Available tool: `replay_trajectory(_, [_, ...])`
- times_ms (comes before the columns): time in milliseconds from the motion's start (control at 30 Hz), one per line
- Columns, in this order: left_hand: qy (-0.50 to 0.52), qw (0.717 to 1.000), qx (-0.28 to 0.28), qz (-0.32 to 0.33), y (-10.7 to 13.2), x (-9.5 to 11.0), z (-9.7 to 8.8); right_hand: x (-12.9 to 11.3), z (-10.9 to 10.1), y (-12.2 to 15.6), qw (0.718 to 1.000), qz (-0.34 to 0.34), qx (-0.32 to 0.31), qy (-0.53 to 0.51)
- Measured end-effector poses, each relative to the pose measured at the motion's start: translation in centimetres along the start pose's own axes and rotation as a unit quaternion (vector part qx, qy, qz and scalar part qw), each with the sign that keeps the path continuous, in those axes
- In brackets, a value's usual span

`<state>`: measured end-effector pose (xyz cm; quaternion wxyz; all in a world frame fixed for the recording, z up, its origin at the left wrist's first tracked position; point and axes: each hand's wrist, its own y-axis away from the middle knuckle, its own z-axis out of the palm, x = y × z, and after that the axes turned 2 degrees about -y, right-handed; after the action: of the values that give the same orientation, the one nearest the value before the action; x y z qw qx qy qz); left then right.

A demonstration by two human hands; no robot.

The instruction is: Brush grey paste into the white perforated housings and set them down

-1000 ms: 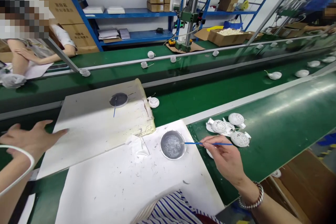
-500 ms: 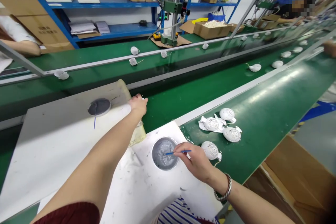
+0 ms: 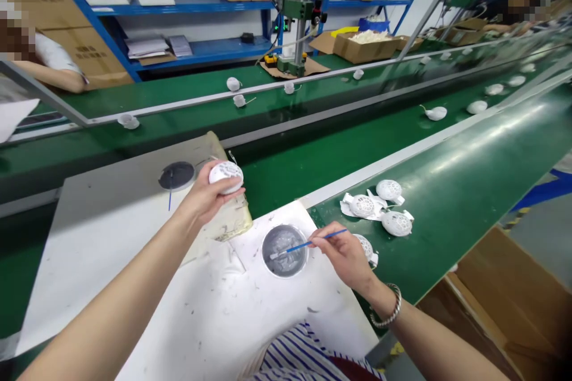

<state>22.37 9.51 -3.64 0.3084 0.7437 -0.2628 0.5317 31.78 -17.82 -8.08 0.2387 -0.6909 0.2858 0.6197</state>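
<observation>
- While the left hand point(image 3: 203, 195) holds a white perforated round shell point(image 3: 226, 177) with curled fingers, the shell sits on top of the palm, above the far corner of a white sheet point(image 3: 201, 309).
- Right hand point(image 3: 344, 259) pinches a thin blue brush point(image 3: 315, 242) between thumb and fingers, and its pale tip reaches over a round dish point(image 3: 285, 262) of grey liquid.
- Wet brush could drip on the sheet if it moves across with too much liquid. Shell could also slip, because its round surface is smooth and the fingers do not close fully around it.
- Shell is left of the brush and well apart from it; the dish lies between the hands, nearer the right one.
- Just beyond the right fingers, another shell point(image 3: 366, 247) lies partly hidden; more shells point(image 3: 396, 223) lie on the near green belt point(image 3: 469, 190).
- At left, a grey board point(image 3: 89, 250) carries a second dark dish point(image 3: 177, 176).
- Far belt point(image 3: 313, 101) carries small white parts point(image 3: 435, 113); behind it stands a bench press point(image 3: 295, 30).
</observation>
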Motion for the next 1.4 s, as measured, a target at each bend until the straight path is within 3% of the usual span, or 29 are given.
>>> replay_trajectory(100, [0.172,0.985,-0.001,-0.029,5.8,0.8,0.4,-0.4,-0.6,0.3,0.999,-0.009,-0.024,0.045])
replay_trajectory(200, [0.244,0.969,0.002,-0.03,10.6,1.1,1.4,-0.8,-1.2,0.7,0.991,-0.041,-0.044,0.117])
replay_trajectory(333, [0.332,0.941,-0.009,-0.071,14.4,1.5,2.4,-1.4,-2.1,1.2,0.988,-0.059,-0.025,0.139])
replay_trajectory(433, [0.393,0.912,0.0,-0.121,15.9,2.1,2.6,-1.7,-2.4,1.2,0.996,-0.038,0.001,0.083])
replay_trajectory(567, [0.389,0.905,0.015,-0.169,16.9,2.2,2.6,-1.7,-2.5,0.8,0.999,0.001,0.046,-0.014])
replay_trajectory(833, [0.286,0.943,0.011,-0.169,17.7,0.2,1.5,-0.5,-2.5,0.3,0.982,0.065,0.074,-0.161])
replay_trajectory(1000, [0.318,0.929,0.019,-0.189,17.8,0.4,1.8,-0.9,-2.3,0.2,0.97,0.082,0.086,-0.21])
replay_trajectory(1200, [0.339,0.892,0.075,-0.289,16.7,-0.1,3.1,-3.2,-2.0,-0.5,0.959,0.085,0.091,-0.255])
replay_trajectory(1400, [0.36,0.882,0.044,-0.3,16.2,-0.2,4.6,-7.3,-1.2,-1.3,0.951,0.069,0.065,-0.295])
